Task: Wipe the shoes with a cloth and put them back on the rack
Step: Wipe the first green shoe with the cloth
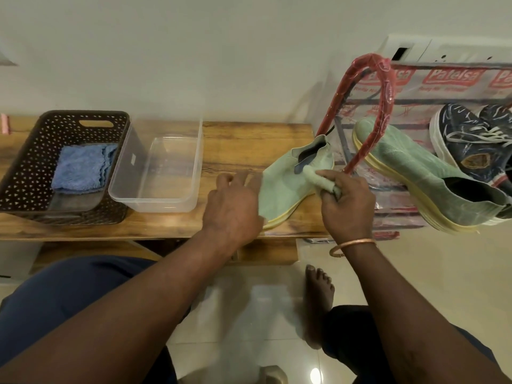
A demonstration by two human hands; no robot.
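Observation:
A pale green slip-on shoe point(288, 187) with a yellow sole lies on the wooden bench point(249, 145). My left hand point(235, 209) rests against its toe end, fingers loosely spread. My right hand point(346, 200) is closed on a pale green cloth point(314, 176), pressing it onto the shoe's upper near the opening. The matching green shoe point(421, 173) sits tilted on the shoe rack point(388, 106) at the right, next to a dark blue lace-up sneaker point(471, 142).
A brown perforated basket point(33, 162) holding a folded blue cloth point(80, 170) stands at the bench's left. Beside it is a clear plastic tub point(158, 173). The rack has a red plastic-wrapped side frame point(385, 101). My bare foot point(318, 289) rests on the tiled floor.

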